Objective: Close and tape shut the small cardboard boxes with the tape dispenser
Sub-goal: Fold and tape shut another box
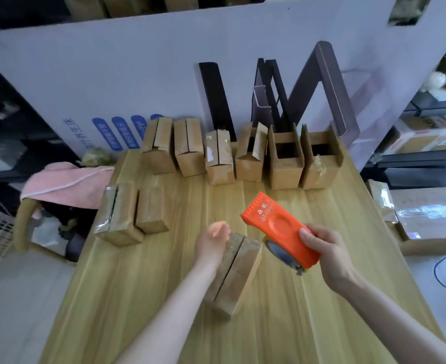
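Our left grip [212, 241], fingers relaxed, rests on the far end of the small cardboard box [239, 277], which lies flaps-closed on the counter [164, 285]. Just right of it, our right grip [327, 254] clamps the orange tape dispenser [279, 229]. A row of boxes [189, 151] stands beyond both grips.

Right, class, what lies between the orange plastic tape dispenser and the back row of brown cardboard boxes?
Nothing: the head view shows only bare light wooden table between the orange plastic tape dispenser and the back row of brown cardboard boxes.
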A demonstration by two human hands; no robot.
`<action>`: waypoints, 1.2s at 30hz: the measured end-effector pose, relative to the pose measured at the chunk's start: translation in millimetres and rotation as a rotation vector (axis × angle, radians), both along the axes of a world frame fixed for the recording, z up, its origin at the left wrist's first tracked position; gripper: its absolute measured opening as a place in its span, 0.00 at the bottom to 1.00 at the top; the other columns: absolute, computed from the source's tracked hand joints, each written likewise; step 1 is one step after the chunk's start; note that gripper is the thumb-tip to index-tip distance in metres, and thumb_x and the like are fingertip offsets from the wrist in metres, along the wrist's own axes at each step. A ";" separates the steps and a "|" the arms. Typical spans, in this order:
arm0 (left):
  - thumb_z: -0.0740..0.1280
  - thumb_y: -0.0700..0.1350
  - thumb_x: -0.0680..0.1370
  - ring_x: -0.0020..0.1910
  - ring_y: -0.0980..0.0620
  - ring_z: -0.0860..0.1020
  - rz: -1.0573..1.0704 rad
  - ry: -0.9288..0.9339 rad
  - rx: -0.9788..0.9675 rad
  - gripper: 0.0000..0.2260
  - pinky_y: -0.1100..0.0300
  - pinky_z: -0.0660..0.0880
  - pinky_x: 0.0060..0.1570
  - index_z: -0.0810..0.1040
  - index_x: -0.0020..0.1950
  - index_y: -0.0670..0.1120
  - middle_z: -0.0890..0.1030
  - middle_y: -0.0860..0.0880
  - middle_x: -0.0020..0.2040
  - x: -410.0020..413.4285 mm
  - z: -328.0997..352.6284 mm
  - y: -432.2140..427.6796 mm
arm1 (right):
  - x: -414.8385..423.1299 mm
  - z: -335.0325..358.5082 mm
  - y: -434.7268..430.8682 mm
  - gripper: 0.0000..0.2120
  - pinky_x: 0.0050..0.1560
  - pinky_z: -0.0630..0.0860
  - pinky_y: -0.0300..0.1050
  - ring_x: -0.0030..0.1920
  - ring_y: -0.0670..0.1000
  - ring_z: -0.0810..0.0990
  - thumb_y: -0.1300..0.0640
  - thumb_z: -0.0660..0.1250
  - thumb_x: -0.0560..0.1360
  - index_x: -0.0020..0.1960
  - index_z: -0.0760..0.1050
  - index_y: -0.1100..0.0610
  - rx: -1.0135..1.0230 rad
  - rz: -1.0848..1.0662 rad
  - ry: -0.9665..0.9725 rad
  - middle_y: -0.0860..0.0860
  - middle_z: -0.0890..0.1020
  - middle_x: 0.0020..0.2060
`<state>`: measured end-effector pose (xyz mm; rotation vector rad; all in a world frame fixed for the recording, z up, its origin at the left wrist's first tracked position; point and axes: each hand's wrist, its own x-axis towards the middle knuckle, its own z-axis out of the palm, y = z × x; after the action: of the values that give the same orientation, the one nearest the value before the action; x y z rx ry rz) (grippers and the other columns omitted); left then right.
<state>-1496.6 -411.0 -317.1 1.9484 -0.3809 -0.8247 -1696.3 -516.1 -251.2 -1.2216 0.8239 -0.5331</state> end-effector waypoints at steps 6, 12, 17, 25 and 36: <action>0.58 0.56 0.81 0.39 0.51 0.83 -0.044 0.642 -0.163 0.19 0.59 0.76 0.40 0.80 0.51 0.43 0.85 0.47 0.41 15.7 56.7 -8.9 | 6.0 8.0 -0.5 0.16 0.21 0.73 0.48 0.25 0.58 0.76 0.53 0.66 0.68 0.46 0.79 0.66 -0.036 0.060 0.031 0.60 0.78 0.28; 0.68 0.44 0.78 0.34 0.56 0.79 -0.119 0.473 -0.174 0.05 0.65 0.76 0.35 0.83 0.46 0.46 0.84 0.51 0.38 17.7 72.2 -2.6 | 3.4 9.8 1.5 0.13 0.20 0.74 0.46 0.25 0.58 0.76 0.52 0.67 0.67 0.43 0.80 0.63 -0.102 0.090 0.101 0.60 0.77 0.29; 0.71 0.40 0.75 0.27 0.61 0.77 -0.071 0.404 -0.119 0.01 0.69 0.72 0.27 0.81 0.44 0.45 0.82 0.54 0.31 16.7 71.7 -9.2 | 2.1 13.7 2.6 0.13 0.22 0.75 0.48 0.26 0.56 0.77 0.52 0.67 0.67 0.44 0.81 0.61 -0.132 0.131 0.114 0.58 0.78 0.29; 0.66 0.32 0.77 0.36 0.53 0.76 -0.074 0.005 -0.055 0.11 0.60 0.73 0.37 0.78 0.37 0.45 0.80 0.48 0.37 26.7 72.9 -43.8 | 18.6 28.3 0.2 0.06 0.26 0.79 0.57 0.29 0.62 0.80 0.58 0.68 0.77 0.44 0.80 0.60 -0.368 0.135 0.243 0.63 0.80 0.33; 0.70 0.35 0.74 0.34 0.52 0.77 0.042 -0.105 0.100 0.10 0.54 0.75 0.46 0.80 0.36 0.48 0.80 0.48 0.32 71.8 16.7 -27.0 | -64.1 0.9 -30.2 0.05 0.22 0.77 0.52 0.23 0.55 0.79 0.60 0.69 0.75 0.41 0.81 0.54 -0.382 0.072 0.579 0.53 0.80 0.26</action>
<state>-1424.8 -438.0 -300.3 2.0913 -0.3653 -0.7281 -1760.4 -546.3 -250.3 -1.7939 1.1916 -0.2799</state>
